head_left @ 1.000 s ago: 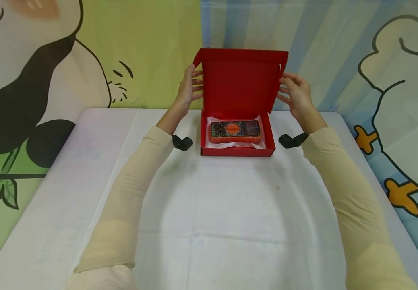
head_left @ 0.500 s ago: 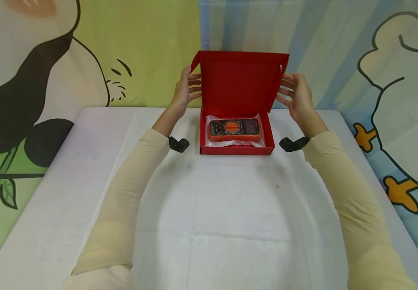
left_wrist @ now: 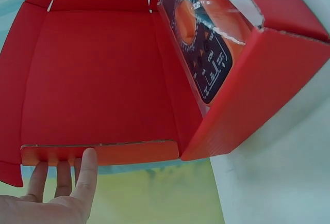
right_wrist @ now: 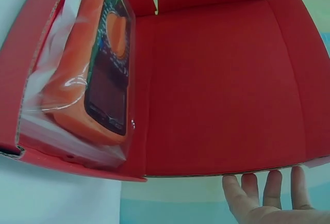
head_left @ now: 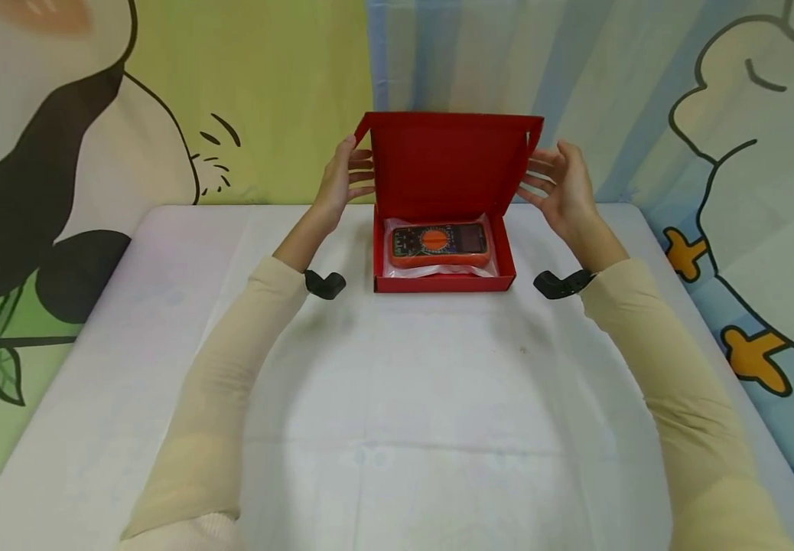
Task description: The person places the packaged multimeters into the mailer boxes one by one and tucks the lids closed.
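Note:
A red cardboard box [head_left: 444,285] lies on the table with its lid [head_left: 448,168] raised at the back. An orange and black multimeter [head_left: 438,242] in a clear plastic bag [right_wrist: 56,59] sits inside, its round dial facing up. My left hand [head_left: 333,184] is at the lid's left side; in the left wrist view its thumb lies on the side flap [left_wrist: 129,153] and its straight fingers reach behind the lid. The right hand [head_left: 564,193] touches the lid's right edge with straight fingertips, spread along it in the right wrist view.
A white cloth [head_left: 397,383] covers the table, whose back edge meets a printed cartoon curtain [head_left: 266,99] just behind the box. A dark strap piece [head_left: 325,285] sticks out from the left wrist, another [head_left: 561,285] from the right wrist.
The lid's top edge has come down a little, tilting forward. Both hands have moved with it, and the right hand's fingers have straightened from a bent hold on the lid's edge.

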The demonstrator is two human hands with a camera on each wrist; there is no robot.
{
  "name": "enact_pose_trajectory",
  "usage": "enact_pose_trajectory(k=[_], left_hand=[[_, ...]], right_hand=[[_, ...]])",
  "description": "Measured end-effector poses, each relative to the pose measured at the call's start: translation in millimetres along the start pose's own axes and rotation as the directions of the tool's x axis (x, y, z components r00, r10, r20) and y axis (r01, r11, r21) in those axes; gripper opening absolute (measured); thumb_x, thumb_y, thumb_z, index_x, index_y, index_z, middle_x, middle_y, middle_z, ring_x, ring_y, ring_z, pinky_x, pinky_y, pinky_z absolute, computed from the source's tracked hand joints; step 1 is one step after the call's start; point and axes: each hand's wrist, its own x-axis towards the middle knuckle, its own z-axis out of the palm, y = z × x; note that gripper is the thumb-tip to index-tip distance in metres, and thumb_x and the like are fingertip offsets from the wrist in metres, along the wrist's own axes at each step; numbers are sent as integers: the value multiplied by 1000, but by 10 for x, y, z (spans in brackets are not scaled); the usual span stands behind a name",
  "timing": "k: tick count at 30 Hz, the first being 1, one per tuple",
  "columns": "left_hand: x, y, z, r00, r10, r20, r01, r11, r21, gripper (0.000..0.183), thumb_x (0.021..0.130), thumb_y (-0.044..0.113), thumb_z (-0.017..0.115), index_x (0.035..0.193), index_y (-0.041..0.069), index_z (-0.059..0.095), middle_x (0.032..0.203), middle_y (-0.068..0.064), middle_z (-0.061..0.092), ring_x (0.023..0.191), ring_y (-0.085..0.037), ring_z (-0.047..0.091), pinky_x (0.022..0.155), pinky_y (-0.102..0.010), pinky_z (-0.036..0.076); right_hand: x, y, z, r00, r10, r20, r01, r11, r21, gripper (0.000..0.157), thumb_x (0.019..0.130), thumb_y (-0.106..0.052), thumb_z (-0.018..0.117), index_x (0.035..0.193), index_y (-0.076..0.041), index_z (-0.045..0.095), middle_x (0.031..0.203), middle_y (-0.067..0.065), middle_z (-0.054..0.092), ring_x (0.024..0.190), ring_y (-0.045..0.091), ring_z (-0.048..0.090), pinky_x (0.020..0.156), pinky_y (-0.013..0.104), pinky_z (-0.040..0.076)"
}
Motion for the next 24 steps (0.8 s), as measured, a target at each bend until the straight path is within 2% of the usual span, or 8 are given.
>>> enact_pose_trajectory(k=[10, 14, 16, 20, 24], left_hand=[[-100, -25, -19, 999, 30, 35, -30, 999, 16, 57, 102, 43, 27, 129, -3, 48, 124, -18, 51, 119, -38, 50, 100, -46, 47], [-122, -20, -22, 999, 22, 49, -23, 1000, 9, 55, 101, 43, 27, 126, -2, 48, 122, -19, 52, 121, -42, 49, 101, -47, 46], [-131, -17, -26, 999, 14, 52, -14, 1000, 11, 55, 101, 43, 27, 125, -1, 49, 119, -17, 53, 118, -40, 51, 100, -47, 47], [-172, 0, -32, 998, -1, 57, -2, 999, 51, 55, 102, 44, 27, 124, -1, 50, 118, -15, 55, 113, -34, 56, 99, -44, 48], [-242, 55, -27, 999, -23, 42, 18, 993, 119, 59, 102, 46, 26, 127, -2, 50, 123, -21, 57, 115, -39, 57, 97, -44, 50]], right_hand=[[-86, 55, -6, 1000, 4, -29, -4, 1000, -29, 36, 101, -41, 44, 121, -14, 56, 136, 4, 51, 124, 24, 47, 111, 42, 36], [-113, 79, -36, 999, 6, -48, -6, 1000, -16, 32, 101, -40, 46, 117, -14, 58, 132, 3, 55, 120, 22, 50, 111, 41, 37], [-124, 88, -54, 999, -1, -47, 0, 1000, -14, 31, 101, -38, 46, 113, -13, 59, 128, 3, 56, 117, 22, 51, 111, 42, 36], [-154, 102, -95, 999, -6, -33, 5, 1000, -23, 30, 101, -37, 46, 109, -12, 60, 124, 4, 57, 113, 22, 53, 110, 44, 38], [-203, 105, -126, 1000, -11, 5, 11, 998, -66, 29, 100, -34, 49, 113, -11, 59, 125, 4, 58, 113, 22, 54, 102, 43, 44]])
